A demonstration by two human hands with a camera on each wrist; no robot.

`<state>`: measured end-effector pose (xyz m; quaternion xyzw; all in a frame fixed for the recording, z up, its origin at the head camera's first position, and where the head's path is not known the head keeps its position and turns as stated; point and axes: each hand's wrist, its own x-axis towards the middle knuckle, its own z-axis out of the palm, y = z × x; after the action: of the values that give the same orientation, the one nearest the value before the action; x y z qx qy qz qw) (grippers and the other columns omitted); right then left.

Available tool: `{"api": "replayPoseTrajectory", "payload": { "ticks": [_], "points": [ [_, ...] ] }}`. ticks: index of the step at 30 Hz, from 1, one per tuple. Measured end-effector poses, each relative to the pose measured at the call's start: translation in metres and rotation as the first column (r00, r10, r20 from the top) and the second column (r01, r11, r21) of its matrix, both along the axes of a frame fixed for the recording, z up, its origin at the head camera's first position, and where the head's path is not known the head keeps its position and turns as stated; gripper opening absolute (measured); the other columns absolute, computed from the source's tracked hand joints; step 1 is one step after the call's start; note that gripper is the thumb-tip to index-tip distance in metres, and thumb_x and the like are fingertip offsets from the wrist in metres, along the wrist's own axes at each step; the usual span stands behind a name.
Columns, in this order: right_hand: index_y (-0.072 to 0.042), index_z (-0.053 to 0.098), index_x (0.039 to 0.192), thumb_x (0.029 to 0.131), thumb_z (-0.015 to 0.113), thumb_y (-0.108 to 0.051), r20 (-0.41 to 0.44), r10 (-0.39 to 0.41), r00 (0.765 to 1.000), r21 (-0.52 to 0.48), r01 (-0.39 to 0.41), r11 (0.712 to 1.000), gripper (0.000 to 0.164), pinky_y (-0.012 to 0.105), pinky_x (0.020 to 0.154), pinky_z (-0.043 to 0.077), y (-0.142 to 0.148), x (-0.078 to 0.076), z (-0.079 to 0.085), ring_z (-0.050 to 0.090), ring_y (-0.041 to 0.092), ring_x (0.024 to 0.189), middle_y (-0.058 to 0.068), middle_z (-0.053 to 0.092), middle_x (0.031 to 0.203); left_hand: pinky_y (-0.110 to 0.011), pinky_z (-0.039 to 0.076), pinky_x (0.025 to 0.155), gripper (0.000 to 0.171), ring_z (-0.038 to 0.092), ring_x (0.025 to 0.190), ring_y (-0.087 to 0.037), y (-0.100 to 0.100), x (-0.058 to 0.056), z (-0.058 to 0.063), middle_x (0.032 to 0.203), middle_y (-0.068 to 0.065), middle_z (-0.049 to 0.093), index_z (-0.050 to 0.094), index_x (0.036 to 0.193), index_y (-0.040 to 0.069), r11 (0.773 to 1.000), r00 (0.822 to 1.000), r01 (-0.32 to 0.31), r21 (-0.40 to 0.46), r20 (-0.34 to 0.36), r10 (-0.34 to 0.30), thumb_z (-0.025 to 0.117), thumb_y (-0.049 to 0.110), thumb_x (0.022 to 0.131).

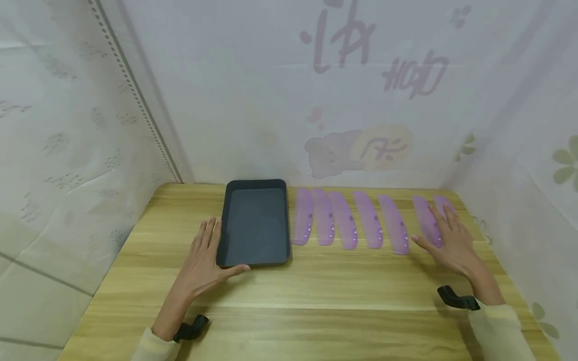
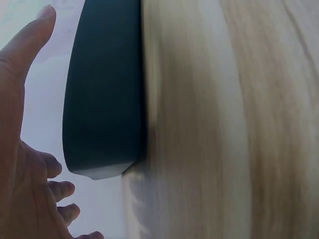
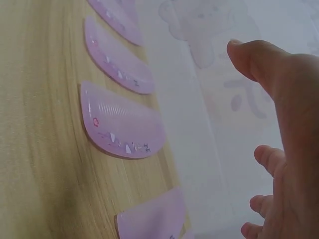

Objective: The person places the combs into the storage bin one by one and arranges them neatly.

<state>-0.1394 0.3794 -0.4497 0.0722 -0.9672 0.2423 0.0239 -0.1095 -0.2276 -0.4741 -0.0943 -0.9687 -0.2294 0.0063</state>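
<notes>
My left hand (image 1: 201,261) is spread at the near left corner of a dark grey rectangular tray (image 1: 258,225), thumb along its front edge. In the left wrist view the tray's outer wall (image 2: 104,89) stands beside the extended fingers. Several translucent purple combs (image 1: 344,220) lie in a row right of the tray, each printed with small marks along one edge. Over the two rightmost combs (image 1: 425,218) hovers my right hand (image 1: 453,245), fingers straight and apart, partly covering them. In the right wrist view a comb (image 3: 122,122) lies flat on the wood, apart from the fingers.
The wood-grain table (image 1: 307,311) has a patterned curtain (image 1: 253,100) behind it and more fabric on both sides. Black wrist straps with camera mounts (image 1: 191,328) are on both wrists, below pale sleeves (image 1: 498,331).
</notes>
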Motion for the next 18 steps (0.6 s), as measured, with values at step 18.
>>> {"api": "replayPoseTrajectory", "payload": {
  "ticks": [18],
  "points": [
    [-0.01, -0.001, 0.166, 0.099, 0.064, -0.043, 0.048, -0.013, 0.999, -0.147, 0.02, 0.989, 0.098, 0.083, 0.113, -0.004, 0.019, -0.031, -0.006, -0.004, 0.059, 0.153, 0.025, -0.005, 0.171, -0.069, 0.025, 0.12, 0.134, -0.003, 0.161, -0.038, 0.001, -0.002, -0.008, 0.174, -0.009, -0.008, -0.003, 0.165, 0.009, 0.999, 0.999, -0.024, 0.032, 0.048, 0.022, 0.072, 0.077, 0.077]
  ]
}}
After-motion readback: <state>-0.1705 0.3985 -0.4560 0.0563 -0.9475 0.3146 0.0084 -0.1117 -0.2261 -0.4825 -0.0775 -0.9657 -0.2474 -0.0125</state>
